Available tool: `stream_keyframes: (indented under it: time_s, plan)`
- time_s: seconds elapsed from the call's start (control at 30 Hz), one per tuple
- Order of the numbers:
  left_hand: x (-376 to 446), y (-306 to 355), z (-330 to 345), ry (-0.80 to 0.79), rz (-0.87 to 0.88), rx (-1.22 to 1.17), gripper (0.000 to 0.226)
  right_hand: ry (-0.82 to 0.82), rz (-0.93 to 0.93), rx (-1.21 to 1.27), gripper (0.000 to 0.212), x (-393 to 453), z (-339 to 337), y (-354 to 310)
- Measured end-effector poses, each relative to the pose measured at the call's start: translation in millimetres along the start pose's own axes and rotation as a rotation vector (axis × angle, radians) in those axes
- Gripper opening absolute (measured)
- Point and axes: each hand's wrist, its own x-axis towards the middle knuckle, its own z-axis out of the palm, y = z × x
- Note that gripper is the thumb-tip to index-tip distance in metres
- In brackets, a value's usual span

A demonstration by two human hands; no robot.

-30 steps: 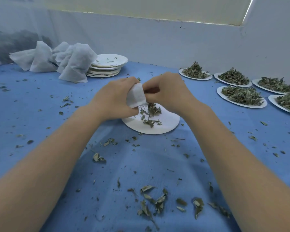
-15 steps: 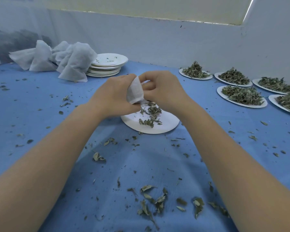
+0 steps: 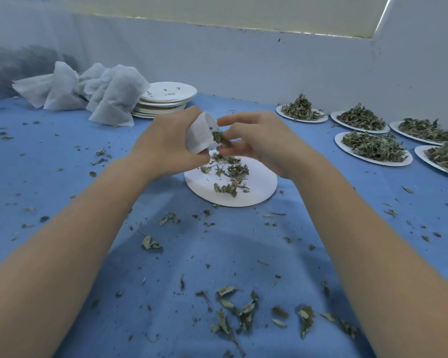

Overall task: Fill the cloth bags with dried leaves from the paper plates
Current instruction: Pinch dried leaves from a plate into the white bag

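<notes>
- Biggest thing first: the table (image 3: 62,177), covered in a blue cloth, with crumbs and bits of dried leaf scattered all over it, thickest along the near edge.
- Back left there's a pile of white cloth bags (image 3: 88,91), crumpled and leaning on each other, touching a stack of empty paper plates (image 3: 166,98) just to their right.
- Off to the right, near the wall, sit full paper plates (image 3: 373,148), each heaped with dried leaves, close together in a loose cluster.
- Middle of the table: one paper plate (image 3: 256,187), mostly bare, with a thin scatter of leaves (image 3: 230,174) left on its far half.
- The left hand (image 3: 166,146) is right above the plate's far-left edge, fingers curled round a small white cloth bag (image 3: 199,135), holding it up with the mouth facing right.
- The right hand (image 3: 259,143) is just beside the bag's opening, thumb and fingertips pinching a little clump of dried leaves (image 3: 220,138) right at the mouth. Can't really tell how much of the clump is already inside.
- Both hands are close together, nearly touching at the bag, hovering over the plate and not resting on it.
</notes>
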Motion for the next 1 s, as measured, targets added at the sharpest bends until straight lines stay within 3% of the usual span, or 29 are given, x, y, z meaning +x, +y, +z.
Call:
stream_keyframes:
  time_s: [0.17, 0.3, 0.37, 0.53, 0.7, 0.8, 0.9, 1.0]
  plan:
    - [0, 1, 1, -0.020, -0.002, 0.023, 0.028, 0.090, -0.174, -0.121, 0.018, -3, -5, -4]
    - [2, 10, 3, 0.004, 0.015, 0.032, 0.026, 0.171, -0.326, -0.519, 0.024, -4, 9, -5]
    - [3, 15, 3, -0.004, 0.011, 0.047, 0.018, 0.143, -0.361, -0.593, 0.028, -3, 17, -5]
    - [1, 19, 4, -0.068, -0.056, 0.028, 0.022, -0.123, -0.324, -0.510, 0.033, -7, 12, -2]
    - [0, 9, 0, -0.091, -0.079, 0.095, 0.036, 0.114, -0.295, -0.120, 0.033, 3, -1, 10]
    - [-1, 2, -4, -0.084, -0.133, 0.116, 0.031, 0.243, -0.174, -0.527, 0.040, 17, -5, 24]
    - [0, 0, -5, -0.060, -0.163, 0.123, 0.029, 0.086, -0.122, -0.971, 0.051, 28, -2, 31]
    - [0, 1, -5, -0.051, -0.201, 0.125, 0.026, -0.054, -0.128, -1.102, 0.060, 34, 5, 33]
